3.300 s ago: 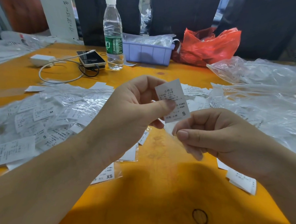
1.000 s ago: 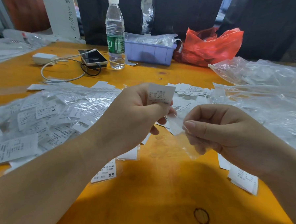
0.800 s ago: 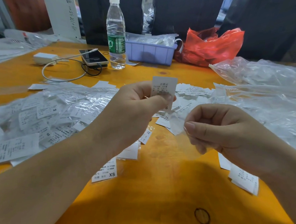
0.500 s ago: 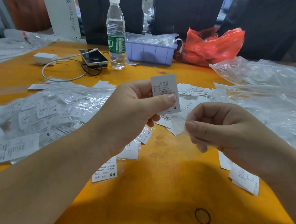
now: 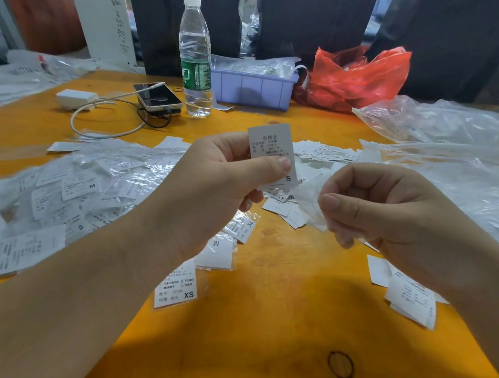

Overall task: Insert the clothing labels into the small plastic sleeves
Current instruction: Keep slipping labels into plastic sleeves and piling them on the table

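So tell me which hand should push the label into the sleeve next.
The left hand. It already pinches the S label upright, its lower edge beside the clear sleeve. The right hand pinches that sleeve, so it is probably better left holding it steady.

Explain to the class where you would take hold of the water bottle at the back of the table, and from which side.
Take the water bottle by its ribbed clear body just above the green label, where it looks narrowest. It stands upright. Probably come from the front: the purple bin crowds its right side, and the phone and cable lie low on its left.
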`<state>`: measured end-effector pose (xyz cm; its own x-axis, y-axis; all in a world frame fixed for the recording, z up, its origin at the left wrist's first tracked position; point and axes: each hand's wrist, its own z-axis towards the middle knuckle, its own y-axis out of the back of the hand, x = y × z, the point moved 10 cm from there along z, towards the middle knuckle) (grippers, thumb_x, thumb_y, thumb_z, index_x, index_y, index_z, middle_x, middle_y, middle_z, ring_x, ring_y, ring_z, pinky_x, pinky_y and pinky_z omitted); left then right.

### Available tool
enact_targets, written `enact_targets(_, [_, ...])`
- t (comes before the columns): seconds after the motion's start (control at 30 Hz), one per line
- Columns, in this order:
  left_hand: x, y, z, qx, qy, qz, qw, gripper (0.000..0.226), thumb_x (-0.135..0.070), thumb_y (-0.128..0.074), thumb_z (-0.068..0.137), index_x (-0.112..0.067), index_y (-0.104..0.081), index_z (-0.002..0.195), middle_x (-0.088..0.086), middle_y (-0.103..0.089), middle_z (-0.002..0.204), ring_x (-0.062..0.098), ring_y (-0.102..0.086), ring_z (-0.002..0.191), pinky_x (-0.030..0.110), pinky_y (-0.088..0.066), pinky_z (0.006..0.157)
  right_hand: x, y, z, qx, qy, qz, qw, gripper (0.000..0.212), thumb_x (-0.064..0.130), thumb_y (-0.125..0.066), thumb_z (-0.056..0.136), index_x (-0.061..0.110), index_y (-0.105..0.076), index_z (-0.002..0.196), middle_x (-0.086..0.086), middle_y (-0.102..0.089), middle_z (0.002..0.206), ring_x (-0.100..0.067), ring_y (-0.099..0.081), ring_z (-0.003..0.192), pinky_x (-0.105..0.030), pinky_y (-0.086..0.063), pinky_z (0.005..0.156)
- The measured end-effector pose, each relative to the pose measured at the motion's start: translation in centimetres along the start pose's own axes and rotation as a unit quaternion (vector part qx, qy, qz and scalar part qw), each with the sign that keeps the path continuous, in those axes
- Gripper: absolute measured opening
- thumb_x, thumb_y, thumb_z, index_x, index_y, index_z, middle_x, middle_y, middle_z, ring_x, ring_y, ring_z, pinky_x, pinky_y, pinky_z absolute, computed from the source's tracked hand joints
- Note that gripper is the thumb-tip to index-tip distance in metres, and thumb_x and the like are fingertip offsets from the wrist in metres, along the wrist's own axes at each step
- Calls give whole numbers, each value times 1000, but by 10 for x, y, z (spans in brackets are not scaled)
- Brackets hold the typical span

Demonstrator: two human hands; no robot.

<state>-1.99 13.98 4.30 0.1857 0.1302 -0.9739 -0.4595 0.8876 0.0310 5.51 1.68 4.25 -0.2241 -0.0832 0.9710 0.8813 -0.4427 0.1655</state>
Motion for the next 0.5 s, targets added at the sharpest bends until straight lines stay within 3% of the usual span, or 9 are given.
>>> enact_targets(0.5, [-2, -4, -1, 9, -9, 40, 999, 20, -30, -68, 74, -23, -73, 92, -9, -71, 72, 3, -53, 54, 17, -45, 53, -2, -1, 1, 15, 3, -5, 1000, 18, 21, -74, 69, 6, -68, 77, -10, -58, 58, -16, -50, 50, -20, -43, 48])
